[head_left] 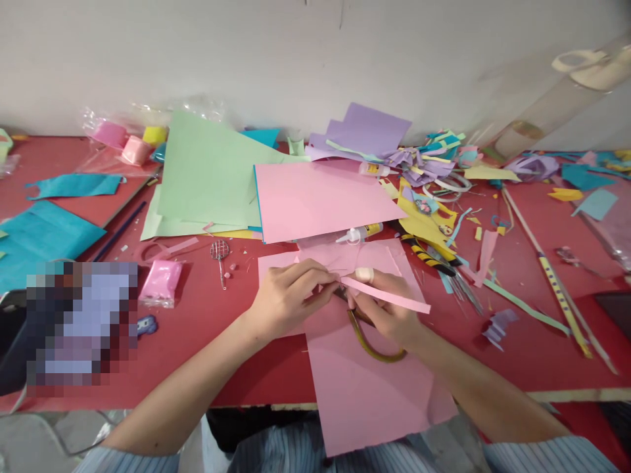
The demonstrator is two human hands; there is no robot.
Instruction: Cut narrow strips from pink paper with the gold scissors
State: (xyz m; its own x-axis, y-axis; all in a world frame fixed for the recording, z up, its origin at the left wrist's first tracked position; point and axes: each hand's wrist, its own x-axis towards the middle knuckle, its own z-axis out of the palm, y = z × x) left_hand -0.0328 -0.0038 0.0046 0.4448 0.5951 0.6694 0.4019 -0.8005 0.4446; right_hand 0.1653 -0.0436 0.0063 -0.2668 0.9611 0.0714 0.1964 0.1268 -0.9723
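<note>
My left hand (pixel 292 293) is closed in a pinch at the left end of a narrow pink paper strip (pixel 394 298). Thin wire-like lines show beside those fingertips, too fine to make out. My right hand (pixel 389 307), a white wrap on one finger, grips the same strip near that end, and its free end sticks out to the right. Under my right hand lies a hand tool with a curved olive-yellow handle (pixel 377 357); its head is mostly hidden. Beneath both hands a large pink paper sheet (pixel 365 394) hangs over the table's front edge.
Stacked pink (pixel 320 200) and green sheets (pixel 207 171) lie behind my hands, with glue bottles (pixel 365 232) nearby. Yellow-black pliers (pixel 428 255) and paper scraps sit right. A wire whisk-like piece (pixel 220 256), a pink packet (pixel 160 282) and a blurred phone-like object (pixel 81 325) are left.
</note>
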